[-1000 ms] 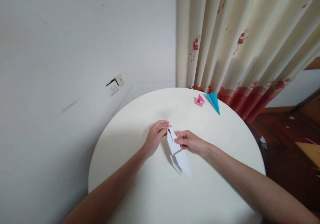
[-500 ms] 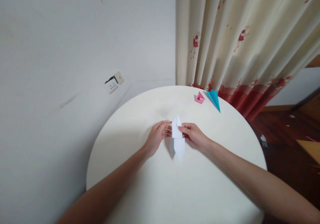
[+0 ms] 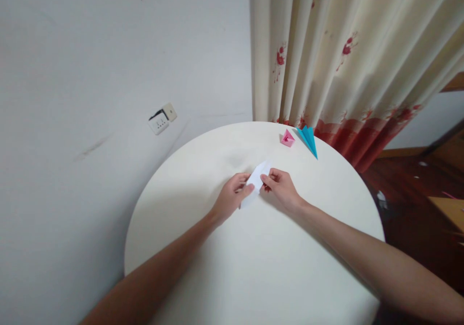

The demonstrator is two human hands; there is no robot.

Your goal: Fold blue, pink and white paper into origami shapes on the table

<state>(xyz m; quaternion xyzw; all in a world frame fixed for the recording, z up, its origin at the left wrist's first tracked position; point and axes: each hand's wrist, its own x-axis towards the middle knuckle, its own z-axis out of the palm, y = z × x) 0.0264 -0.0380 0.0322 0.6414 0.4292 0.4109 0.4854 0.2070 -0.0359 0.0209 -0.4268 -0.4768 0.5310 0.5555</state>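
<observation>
A folded white paper piece [image 3: 258,177] is held between both hands above the middle of a round white table [image 3: 253,267]. My left hand [image 3: 232,198] pinches its lower left part with thumb and fingers. On the paper's right edge, my right hand [image 3: 281,186] grips with its fingertips. The paper tilts with its pointed end up and to the right. Part of it is hidden behind my fingers.
A small pink folded paper shape [image 3: 287,139] and a blue folded paper plane [image 3: 308,140] lie at the table's far edge. A flowered curtain [image 3: 344,54] hangs behind. A wall socket [image 3: 162,119] is on the white wall at left. Dark wooden floor lies to the right.
The white paper has been turned and folded shorter; it was long and pointing toward me, then upright, and is tilted now. Both hands moved slightly away from me with it.
</observation>
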